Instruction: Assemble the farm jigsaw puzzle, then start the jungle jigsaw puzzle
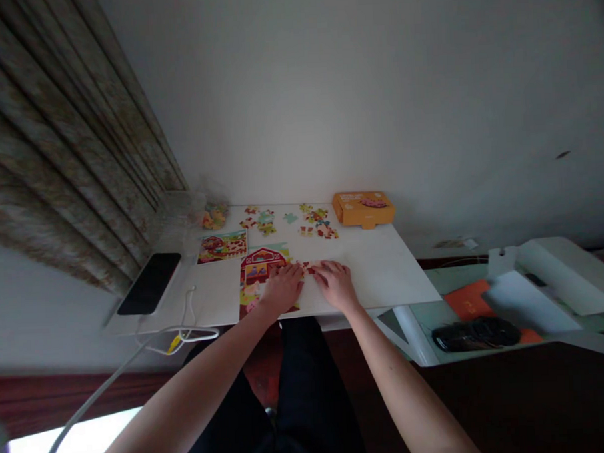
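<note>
A partly joined jigsaw puzzle [260,257] with a red barn lies near the front edge of the white table. My left hand [283,287] rests on its right side, fingers lying over the pieces and hiding some of them. Just right of it, my right hand [336,285] has its thumb and fingers closed at the edge of a brown-and-white puzzle piece [310,269], which touches or nearly touches the joined part. A picture card [221,246] showing a farm scene lies to the left. Loose puzzle pieces [317,216] are spread along the back, including a pale green one [290,217].
An orange box [364,209] stands at the back right. At the left are a black phone [150,284], a white cable [189,311] and a clear plastic container [181,215] beside a bag of pieces [215,217]. A lower glass shelf [452,277] holds boxes at the right.
</note>
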Available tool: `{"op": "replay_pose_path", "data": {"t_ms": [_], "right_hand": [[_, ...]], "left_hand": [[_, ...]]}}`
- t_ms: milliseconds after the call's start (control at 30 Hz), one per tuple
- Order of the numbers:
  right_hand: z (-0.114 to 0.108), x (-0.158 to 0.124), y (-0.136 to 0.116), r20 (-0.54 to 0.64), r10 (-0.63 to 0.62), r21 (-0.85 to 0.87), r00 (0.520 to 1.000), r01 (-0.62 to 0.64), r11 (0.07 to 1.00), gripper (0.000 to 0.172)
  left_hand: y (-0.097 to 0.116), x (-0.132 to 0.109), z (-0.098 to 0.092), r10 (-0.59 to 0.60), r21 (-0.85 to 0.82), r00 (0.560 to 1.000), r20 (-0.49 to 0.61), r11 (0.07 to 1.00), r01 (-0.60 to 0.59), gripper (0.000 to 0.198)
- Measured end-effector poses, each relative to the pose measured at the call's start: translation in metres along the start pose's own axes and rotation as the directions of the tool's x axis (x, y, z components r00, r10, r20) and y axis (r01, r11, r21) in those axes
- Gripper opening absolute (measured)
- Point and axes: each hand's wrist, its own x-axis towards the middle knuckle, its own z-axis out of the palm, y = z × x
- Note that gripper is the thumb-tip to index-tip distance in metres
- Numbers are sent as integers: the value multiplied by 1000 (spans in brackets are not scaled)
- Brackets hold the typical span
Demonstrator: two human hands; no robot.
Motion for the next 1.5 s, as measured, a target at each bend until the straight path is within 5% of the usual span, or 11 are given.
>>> {"op": "replay_pose_path", "data": {"t_ms": [200, 400, 600, 767, 867, 1000, 1100, 1200, 1333, 1500], "right_hand": [[13, 2, 16, -102, 144, 178, 984, -124, 976, 49], [14, 5, 20, -7, 136, 150, 991, -133, 980, 60], [4, 25, 19, 133, 45, 120, 990, -61, 991, 52], [-4, 44, 26, 266, 138, 232, 954, -202, 952, 34], [-12, 46, 27, 342, 155, 483, 927, -315, 817, 18], [-22, 37, 15, 306, 237, 800, 922, -384, 461, 30], [-23, 25, 0, 325, 354, 896, 877, -405, 181, 43], [-18, 13, -12, 339, 429, 916, 837, -399, 54, 51], [-11, 3, -16, 303, 429, 913, 851, -388, 125, 62], [-4, 4, -7, 173, 366, 867, 915, -317, 383, 47]], "left_hand": [[-21, -4, 10, 46, -71, 999, -12, 996, -46, 40], [-29, -13, 16, 59, -114, 995, -83, 991, -68, 42], [-25, -13, 12, 47, -127, 995, -89, 990, -58, 41], [-27, -9, 7, 49, -148, 997, -56, 987, -57, 39], [-23, -5, 2, -8, -179, 997, -72, 984, -5, 35], [-1, -2, 1, -167, -375, 977, -136, 921, 105, 33], [23, 0, 6, -321, -619, 943, -90, 760, 200, 37], [40, 1, 11, -432, -770, 901, -40, 588, 247, 37], [45, 2, 14, -487, -817, 873, -33, 516, 257, 30], [35, 10, 14, -483, -778, 876, 8, 547, 309, 32]]}}
